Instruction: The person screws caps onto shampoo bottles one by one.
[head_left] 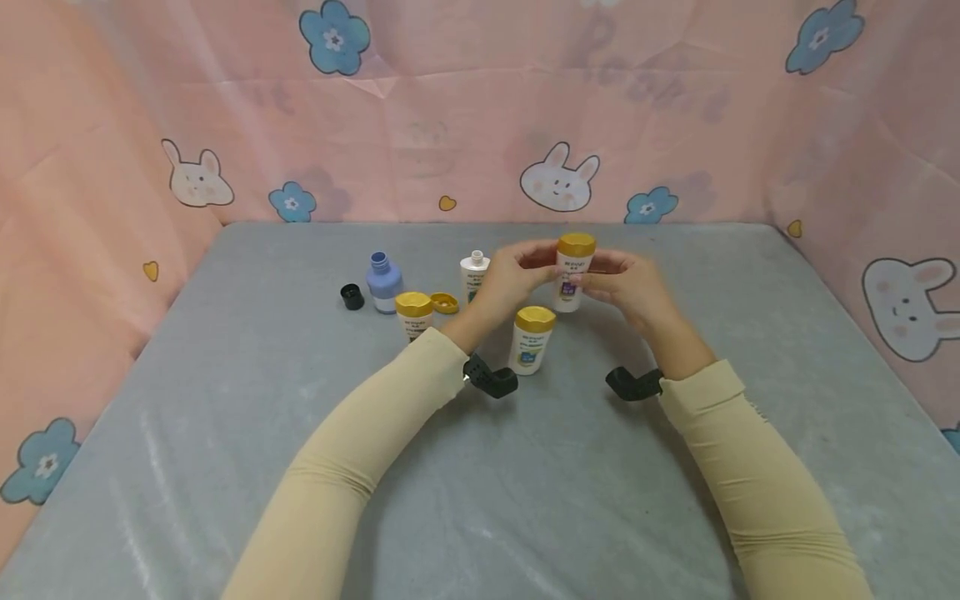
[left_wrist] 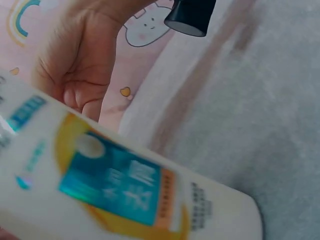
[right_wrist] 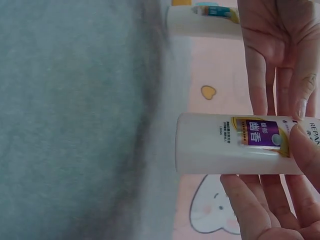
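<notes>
- Grey tabletop [head_left: 570,508] spreads between the sleeves [head_left: 352,450].
- Blue-labelled bottle [head_left: 531,346], gold-capped.
- Beyond it, left hand [head_left: 513,279] and right hand [head_left: 630,287] both grip the purple-labelled bottle [right_wrist: 235,150]; "REPAN" and "幽香" readable.
- Rear table edge near, then pink cloth [head_left: 465,125].

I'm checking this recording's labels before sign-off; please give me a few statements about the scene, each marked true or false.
1. The left hand and right hand hold the purple-labelled bottle. True.
2. The blue bottle is capped. False: its neck is bare, and a black cap lies beside it.
3. A loose gold cap lies on the table. True.
4. The purple-labelled bottle lies flat. False: it is held roughly upright.
5. An uncapped white bottle stands left of the purple-labelled bottle. True.
</notes>
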